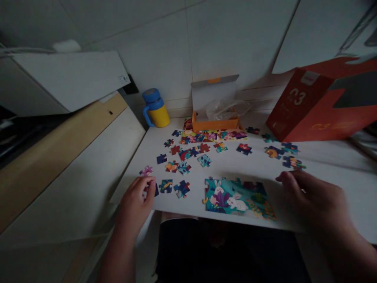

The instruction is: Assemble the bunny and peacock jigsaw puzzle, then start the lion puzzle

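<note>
My left hand (136, 198) rests at the table's front left edge, fingers curled in. A dark puzzle piece (156, 191) shows beside its thumb, partly covered; whether the fingers grip it is hidden. Just right of it lie a blue piece with an orange figure (166, 186) and a dark blue and red piece (182, 189). A joined puzzle section with white rabbits (235, 198) lies near the front edge. To its right, my right hand (315, 194) hovers slightly blurred, its fingers curled; what they hold, if anything, is hidden. Several loose pieces (204, 160) are spread behind the section.
An open orange box (216, 125) with clear plastic (224, 110) stands at the back on a colourful picture sheet (212, 136). Left of it is a blue and yellow mug (157, 112). A large red box (312, 106) stands back right; a white panel (106, 169) borders the left.
</note>
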The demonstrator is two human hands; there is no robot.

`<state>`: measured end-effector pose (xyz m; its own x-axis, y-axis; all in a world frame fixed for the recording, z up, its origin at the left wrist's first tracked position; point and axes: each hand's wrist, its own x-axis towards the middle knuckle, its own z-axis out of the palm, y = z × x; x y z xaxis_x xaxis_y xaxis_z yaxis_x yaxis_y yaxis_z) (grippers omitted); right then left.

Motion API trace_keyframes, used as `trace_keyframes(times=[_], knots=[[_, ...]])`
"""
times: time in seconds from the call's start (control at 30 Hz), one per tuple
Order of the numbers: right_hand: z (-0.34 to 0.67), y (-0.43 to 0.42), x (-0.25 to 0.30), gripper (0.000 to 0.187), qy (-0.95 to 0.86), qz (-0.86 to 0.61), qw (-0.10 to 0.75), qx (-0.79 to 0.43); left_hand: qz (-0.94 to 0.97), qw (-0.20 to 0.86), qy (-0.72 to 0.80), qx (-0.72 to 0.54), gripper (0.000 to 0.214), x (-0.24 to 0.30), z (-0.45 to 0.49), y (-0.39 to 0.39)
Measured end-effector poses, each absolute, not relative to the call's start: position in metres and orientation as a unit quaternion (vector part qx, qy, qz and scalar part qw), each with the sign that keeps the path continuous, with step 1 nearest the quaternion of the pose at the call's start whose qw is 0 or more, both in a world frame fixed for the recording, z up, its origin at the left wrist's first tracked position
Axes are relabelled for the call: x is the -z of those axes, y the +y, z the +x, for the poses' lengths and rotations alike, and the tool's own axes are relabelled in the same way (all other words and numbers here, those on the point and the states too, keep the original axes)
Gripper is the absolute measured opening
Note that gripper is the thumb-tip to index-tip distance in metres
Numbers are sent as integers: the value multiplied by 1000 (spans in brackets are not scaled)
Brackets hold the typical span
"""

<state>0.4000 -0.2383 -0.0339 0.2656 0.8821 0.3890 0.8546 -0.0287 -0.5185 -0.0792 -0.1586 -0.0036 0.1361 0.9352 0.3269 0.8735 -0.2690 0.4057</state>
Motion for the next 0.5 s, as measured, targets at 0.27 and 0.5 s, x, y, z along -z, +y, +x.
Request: trace_keyframes(times=[0.27, 0.5], knots=[[373, -222, 47, 40, -711, -634, 305, 15, 712, 1, 676, -190, 58, 20, -127, -95], [368, -219, 41, 39, -735, -624, 265, 13, 668, 49, 720, -183, 57, 20, -124, -92]])
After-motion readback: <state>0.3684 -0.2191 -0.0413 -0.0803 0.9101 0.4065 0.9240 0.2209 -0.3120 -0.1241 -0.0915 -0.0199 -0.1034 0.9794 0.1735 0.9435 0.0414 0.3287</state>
